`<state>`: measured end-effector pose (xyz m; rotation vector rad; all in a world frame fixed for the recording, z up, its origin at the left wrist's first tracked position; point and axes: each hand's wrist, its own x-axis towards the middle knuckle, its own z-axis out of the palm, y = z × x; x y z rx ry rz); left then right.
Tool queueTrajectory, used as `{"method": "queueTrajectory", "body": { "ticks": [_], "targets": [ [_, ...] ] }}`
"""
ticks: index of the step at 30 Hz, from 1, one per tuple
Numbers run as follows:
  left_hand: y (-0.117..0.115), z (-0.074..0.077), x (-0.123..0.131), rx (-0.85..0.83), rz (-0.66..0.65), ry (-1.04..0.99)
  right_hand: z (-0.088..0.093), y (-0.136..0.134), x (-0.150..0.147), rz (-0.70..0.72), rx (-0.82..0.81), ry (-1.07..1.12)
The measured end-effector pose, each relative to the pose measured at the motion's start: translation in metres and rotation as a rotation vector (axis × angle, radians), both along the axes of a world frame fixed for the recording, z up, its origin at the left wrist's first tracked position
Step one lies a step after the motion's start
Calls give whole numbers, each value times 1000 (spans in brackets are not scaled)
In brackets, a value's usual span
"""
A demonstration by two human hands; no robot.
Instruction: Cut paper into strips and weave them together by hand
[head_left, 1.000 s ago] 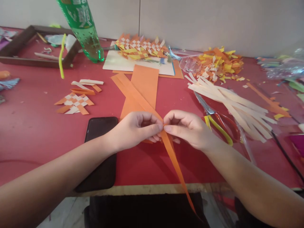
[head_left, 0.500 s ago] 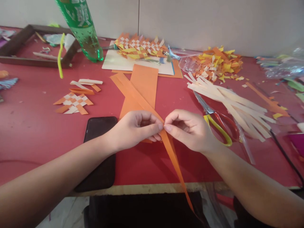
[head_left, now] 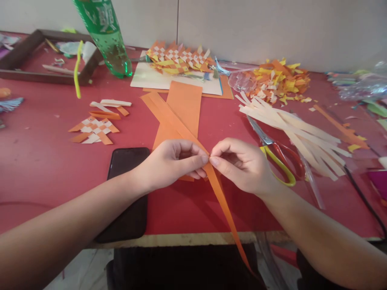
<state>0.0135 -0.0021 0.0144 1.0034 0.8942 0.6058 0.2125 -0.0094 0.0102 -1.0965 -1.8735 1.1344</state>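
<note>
A long orange paper strip (head_left: 223,198) runs slantwise through my fingertips, its lower end hanging past the table's front edge. My left hand (head_left: 177,163) pinches it between thumb and fingers. Close beside, nearly touching, my right hand (head_left: 242,165) pinches the strip's edge with thumb and forefinger. Under and behind my hands lie wider orange paper sheets (head_left: 185,102), one crossing another at an angle. A black phone (head_left: 128,215) is partly beneath my left forearm. Scissors (head_left: 270,147) with red and yellow handles rest open just right of my right hand.
Cream paper strips (head_left: 302,135) overlap the scissors. A woven orange-white paper fish (head_left: 96,129) lies at left. Behind stand a tilted green bottle (head_left: 110,48) and a brown frame (head_left: 33,75). Further back are more woven pieces (head_left: 178,58) and an orange-yellow scrap heap (head_left: 279,78).
The strip's hanging lower part has swung slightly and looks narrower in its spread near my right hand. Both hands keep nearly the same place and pinch.
</note>
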Motion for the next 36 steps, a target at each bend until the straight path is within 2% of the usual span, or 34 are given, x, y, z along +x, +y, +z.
{"method": "queueTrajectory", "body": {
  "ticks": [6,15,24,30,36],
  "targets": [
    [-1,2,0,-17,11,21,1,1,2,43,-41,13],
    [-1,0,-1,18,28,11,0,0,1,11,65,-21],
    [0,-1,0,80,41,7,-1,-2,1,-20,80,-45],
    [-1,1,0,15,-2,-5,1,-1,0,-49,89,-51],
    [0,-2,-2,98,-17,-28,1,-1,2,39,17,1]
  ]
}}
